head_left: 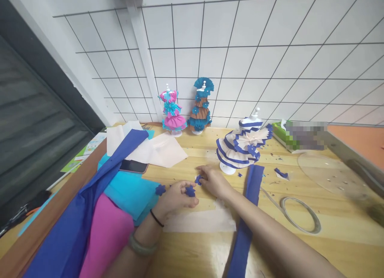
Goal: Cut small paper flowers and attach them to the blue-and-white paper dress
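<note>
My left hand (177, 198) is over the middle of the table, fingers curled round a small dark blue paper flower (190, 191). The thumb and fingertips of my right hand (214, 183) pinch another blue paper flower (198, 180), close to the table top. A third paper flower (159, 189) lies just left of my left hand. Below both hands is a cream paper strip (201, 222). Behind my right hand stands a white mini dress form (254, 115) in a cream and blue paper dress (237, 150). My palms are hidden.
Two more paper-dressed forms, one pink (174, 122) and one teal and brown (199, 114), stand by the wall. Blue (72, 218), turquoise (129, 192) and pink paper (108, 234) cover the left, with a phone (134, 166). A tape roll (301, 215) and blue strip (253, 190) lie right.
</note>
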Available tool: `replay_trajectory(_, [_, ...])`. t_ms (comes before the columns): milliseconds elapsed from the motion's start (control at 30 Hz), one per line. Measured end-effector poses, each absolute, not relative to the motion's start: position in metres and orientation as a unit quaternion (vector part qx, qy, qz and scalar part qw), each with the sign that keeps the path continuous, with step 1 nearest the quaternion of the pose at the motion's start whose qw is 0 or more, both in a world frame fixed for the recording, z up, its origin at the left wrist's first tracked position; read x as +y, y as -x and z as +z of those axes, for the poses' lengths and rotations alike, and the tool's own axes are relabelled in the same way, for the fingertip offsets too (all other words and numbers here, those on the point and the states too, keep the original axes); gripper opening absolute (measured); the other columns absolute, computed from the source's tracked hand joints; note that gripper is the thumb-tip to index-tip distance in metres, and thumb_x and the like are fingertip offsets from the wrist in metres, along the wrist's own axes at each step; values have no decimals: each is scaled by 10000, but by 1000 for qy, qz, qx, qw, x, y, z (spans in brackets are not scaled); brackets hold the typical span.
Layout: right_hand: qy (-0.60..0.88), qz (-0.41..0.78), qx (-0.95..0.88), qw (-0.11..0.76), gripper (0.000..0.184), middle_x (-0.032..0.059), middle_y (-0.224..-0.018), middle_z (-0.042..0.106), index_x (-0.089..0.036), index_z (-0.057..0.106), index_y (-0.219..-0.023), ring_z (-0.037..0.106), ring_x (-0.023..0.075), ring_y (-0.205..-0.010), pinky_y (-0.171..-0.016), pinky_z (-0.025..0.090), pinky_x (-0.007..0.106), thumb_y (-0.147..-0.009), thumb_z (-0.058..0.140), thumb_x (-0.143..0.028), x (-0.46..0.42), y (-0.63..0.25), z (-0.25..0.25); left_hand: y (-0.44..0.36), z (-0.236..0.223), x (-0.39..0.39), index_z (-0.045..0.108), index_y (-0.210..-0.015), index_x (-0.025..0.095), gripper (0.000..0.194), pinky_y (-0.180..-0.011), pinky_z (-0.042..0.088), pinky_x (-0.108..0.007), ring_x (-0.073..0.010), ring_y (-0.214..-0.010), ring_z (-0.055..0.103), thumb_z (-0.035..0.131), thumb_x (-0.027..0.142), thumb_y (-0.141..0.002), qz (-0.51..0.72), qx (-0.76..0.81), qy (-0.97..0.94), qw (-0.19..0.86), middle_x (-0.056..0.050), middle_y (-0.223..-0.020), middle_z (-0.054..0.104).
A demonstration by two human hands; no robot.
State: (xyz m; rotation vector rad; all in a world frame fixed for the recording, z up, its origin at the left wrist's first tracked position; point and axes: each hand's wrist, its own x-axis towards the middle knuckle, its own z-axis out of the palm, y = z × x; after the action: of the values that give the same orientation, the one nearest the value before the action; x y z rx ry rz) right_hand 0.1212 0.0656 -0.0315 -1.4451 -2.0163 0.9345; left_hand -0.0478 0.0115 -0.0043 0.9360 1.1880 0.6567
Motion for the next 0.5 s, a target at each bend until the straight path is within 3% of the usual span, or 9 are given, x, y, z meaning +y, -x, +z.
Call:
replay_trajectory(200, [524,354,-736,242,477,4,-698,575,-153,549,-1100,520,138,-620,-596,368,235,-647,507,-11,65,-120,-33,53,2,13,523,-951,135,402,-655,505,-328,-158,-622,633,717,234,-613,318,511,-357,714,-14,-689,592])
replay_trajectory(500, [478,438,-692,316,509,-10,-736,542,-118,422,-1194,535,116,-663,-676,436,253,-692,492,-69,61,-126,-38,58,0,18,521,-940,132,406,-586,499,-282,-155,-578,639,727,143,-590,338,537,-370,679,-21,-638,636])
